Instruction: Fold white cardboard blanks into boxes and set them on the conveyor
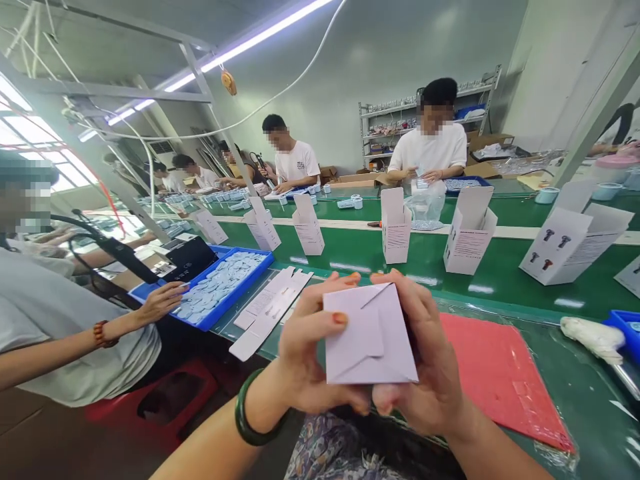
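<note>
Clasping a paperboard carton between them, left hand and right hand seemingly lock its flaps, which likely need pressing flush; red sheet at three o'clock.

Bright, cool light comes from overhead tubes and windows at left; glare streaks near edge of green belt, far end soft; frame sides stretched.

There are seven standing boxes, one held box, one red sheet, one green bangle.
</note>
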Available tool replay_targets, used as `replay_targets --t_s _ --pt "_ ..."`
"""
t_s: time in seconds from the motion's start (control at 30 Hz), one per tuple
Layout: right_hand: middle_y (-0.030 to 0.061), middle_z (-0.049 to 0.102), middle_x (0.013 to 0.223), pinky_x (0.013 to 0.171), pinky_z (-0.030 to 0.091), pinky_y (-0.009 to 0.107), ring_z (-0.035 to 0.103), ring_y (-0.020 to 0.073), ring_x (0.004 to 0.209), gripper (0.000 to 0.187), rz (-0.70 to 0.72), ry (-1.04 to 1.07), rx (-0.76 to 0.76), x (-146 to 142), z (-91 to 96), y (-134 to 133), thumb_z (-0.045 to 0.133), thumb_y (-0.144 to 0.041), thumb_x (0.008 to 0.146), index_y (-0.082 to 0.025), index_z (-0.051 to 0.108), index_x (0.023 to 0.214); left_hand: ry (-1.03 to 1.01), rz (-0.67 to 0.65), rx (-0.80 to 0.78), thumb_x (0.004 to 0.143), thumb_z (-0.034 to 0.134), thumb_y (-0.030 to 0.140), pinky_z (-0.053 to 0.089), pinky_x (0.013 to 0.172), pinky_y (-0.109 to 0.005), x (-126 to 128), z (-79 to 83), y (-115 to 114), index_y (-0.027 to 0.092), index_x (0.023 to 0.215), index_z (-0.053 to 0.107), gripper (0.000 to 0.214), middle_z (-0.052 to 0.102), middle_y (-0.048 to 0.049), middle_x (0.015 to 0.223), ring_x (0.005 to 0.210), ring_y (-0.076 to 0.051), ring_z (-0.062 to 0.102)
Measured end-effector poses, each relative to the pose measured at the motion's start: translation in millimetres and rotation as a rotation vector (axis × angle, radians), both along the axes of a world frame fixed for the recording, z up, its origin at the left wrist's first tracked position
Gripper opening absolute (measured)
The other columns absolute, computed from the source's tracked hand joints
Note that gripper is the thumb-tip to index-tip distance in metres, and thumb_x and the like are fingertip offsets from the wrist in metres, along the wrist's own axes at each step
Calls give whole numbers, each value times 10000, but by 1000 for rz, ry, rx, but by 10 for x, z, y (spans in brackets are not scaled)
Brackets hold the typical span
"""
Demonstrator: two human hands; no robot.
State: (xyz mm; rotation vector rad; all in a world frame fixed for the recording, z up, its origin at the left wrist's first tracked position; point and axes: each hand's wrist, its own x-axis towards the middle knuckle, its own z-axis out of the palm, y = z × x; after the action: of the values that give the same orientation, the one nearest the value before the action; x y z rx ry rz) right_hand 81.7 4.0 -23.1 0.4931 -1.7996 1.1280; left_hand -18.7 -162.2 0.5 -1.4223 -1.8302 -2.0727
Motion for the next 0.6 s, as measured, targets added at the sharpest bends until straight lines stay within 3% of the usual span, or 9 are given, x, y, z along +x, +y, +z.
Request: replay_targets --t_s 0.03,0.1,0.2,0.37,0.6 --pt "136 484 1536 1206 484 460 486 290 1429 904 -69 6 49 -1 -29 34 612 -674 955 -226 286 1670 -40 -78 54 677 899 734 443 1159 -607 32 -38 64 311 1031 693 589 687 -98 1278 1328 -404 587" --pt "163 483 1507 1195 488 450 490 289 1408 897 -163 4 158 12 -102 93 635 -626 964 -191 289 1667 -214 -208 152 903 776 587 465 1132 -533 104 -108 174 311 1033 691 318 681 -74 1292 1350 -353 577" --pt "185 470 1492 1192 478 471 492 299 1389 900 -222 -7 261 41 -203 146 667 -579 962 -166 289 1665 -518 -288 191 953 758 329 495 1068 -366 197 -186 271 290 993 736 60 687 -38 1234 1304 -269 591" --pt "204 456 1496 1171 475 516 482 326 1398 893 -230 -49 320 51 -279 157 653 -565 973 -159 271 1671 -673 -342 163 941 746 285 530 923 -228 252 -287 325 345 1132 780 203 642 -1 1300 1173 -191 598" --pt "202 472 1454 1150 486 502 479 315 1397 856 -251 -49 377 24 -301 145 641 -511 992 -156 265 1674 -493 -247 117 905 591 80 486 971 -251 185 -379 358 414 1205 763 481 643 10 1254 1148 -185 579"
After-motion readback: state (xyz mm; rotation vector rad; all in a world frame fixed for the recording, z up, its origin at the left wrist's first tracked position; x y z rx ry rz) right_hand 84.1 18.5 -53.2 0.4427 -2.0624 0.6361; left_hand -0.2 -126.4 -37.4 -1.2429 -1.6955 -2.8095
